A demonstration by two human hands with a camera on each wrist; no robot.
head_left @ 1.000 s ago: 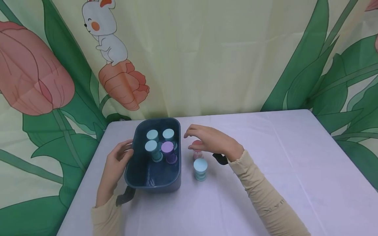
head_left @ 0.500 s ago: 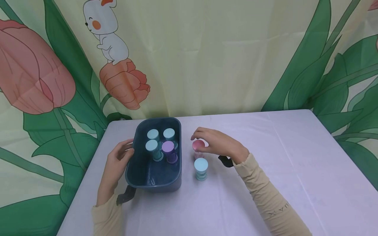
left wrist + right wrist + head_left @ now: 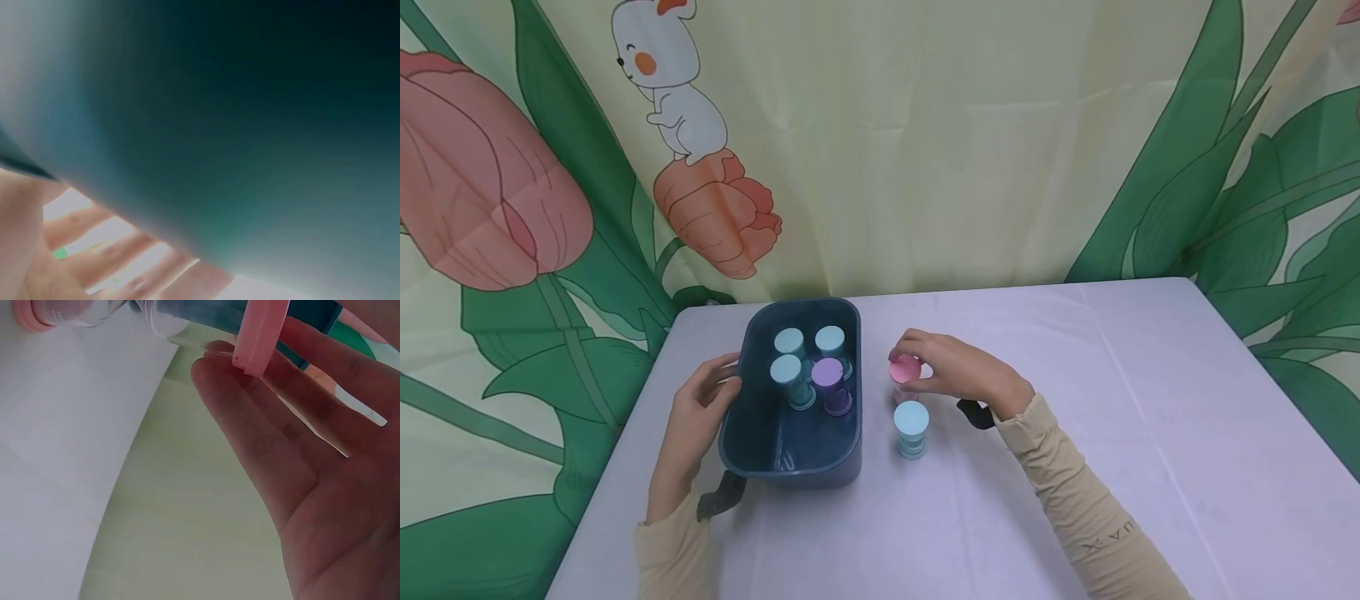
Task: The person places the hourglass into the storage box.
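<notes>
My right hand (image 3: 958, 367) pinches a pink hourglass sand timer (image 3: 905, 369) by its upper cap, thumb on the near side and fingers on the far side. In the right wrist view the timer's pink cap (image 3: 261, 334) lies against the fingertips, and its clear body narrows at the waist. It stands upright on the table. Just in front of it is a light blue sand timer (image 3: 912, 421). My left hand (image 3: 694, 421) rests with extended fingers (image 3: 119, 253) against the outer left wall of a dark blue bin (image 3: 727, 442). Inside stand three light blue timers (image 3: 787, 369) and a purple timer (image 3: 828, 373).
A white cloth covers the table (image 3: 1037, 500), which extends to the right and front. Behind it hangs a pale curtain (image 3: 955, 150) printed with a rabbit, a carrot and tulips. The bin's front part shows bare floor.
My right hand has moved slightly right and down, and its fingers have closed around the pink timer's cap. The left hand and the bin stay in place.
</notes>
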